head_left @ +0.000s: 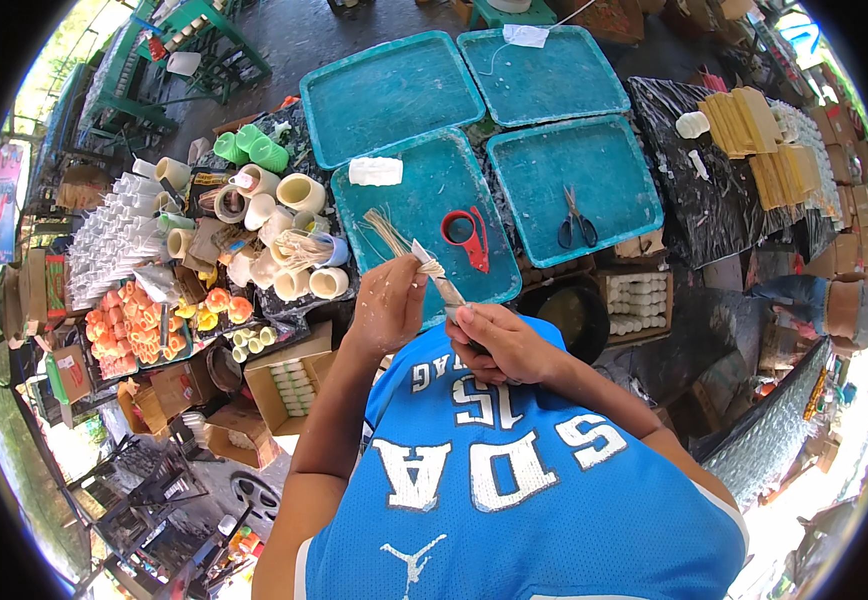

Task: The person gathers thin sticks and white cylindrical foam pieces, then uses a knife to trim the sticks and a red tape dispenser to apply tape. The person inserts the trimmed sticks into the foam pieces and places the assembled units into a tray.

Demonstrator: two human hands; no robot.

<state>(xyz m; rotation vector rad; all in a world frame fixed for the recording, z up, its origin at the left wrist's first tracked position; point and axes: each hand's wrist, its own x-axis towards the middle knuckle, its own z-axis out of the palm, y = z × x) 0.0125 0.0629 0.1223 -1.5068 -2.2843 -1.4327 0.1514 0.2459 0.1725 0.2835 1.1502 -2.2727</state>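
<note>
Just beyond my chest, both hands hold a thin bundle of beige strands (386,230) that look like wick cords. My left hand (392,303) is closed round its middle, and the loose ends fan out past the fingers toward a teal tray (419,165). A pale strip or tip, too small to name, sticks up by the left fingertips. My right hand (499,345) grips the wrapped lower end of the bundle, its fingers curled under. On that tray lie a red tape dispenser (462,230) and a white ribbed piece (375,171). Scissors (573,220) rest on the tray to the right.
Two more teal trays (384,95) adjoin at the back. Left stand cream cylinders (301,192), a cup of strands (314,250), white pieces (114,240) and orange pieces (129,325). Yellow slabs (744,120) lie on black plastic at right. An open box (639,300) stands nearby.
</note>
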